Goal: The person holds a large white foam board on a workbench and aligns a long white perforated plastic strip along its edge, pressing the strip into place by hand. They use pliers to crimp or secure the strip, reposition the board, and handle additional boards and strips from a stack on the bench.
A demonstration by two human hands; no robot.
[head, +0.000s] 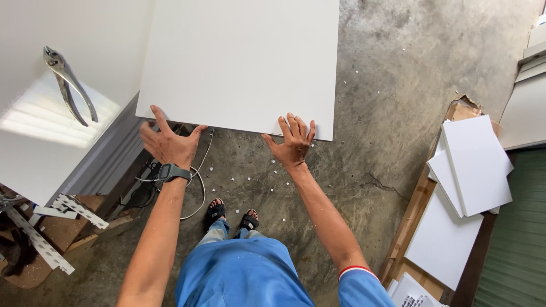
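Observation:
A large white square panel (pixel 239 62) fills the upper middle of the view, above the concrete floor. My left hand (pixel 168 145), with a dark watch on its wrist, presses flat under the panel's near left corner, fingers spread. My right hand (pixel 293 142) lies flat at the panel's near edge toward the right corner, fingers apart and touching the white surface. Neither hand is wrapped around anything. Below, my blue clothes and sandalled feet (pixel 232 215) show.
Metal pliers (pixel 68 85) lie on a white surface at the left. Perforated metal strips (pixel 48 227) and a white cable (pixel 199 182) sit lower left. A stack of white panels (pixel 472 170) on cardboard lies at the right. Small white bits dot the floor (pixel 387 74).

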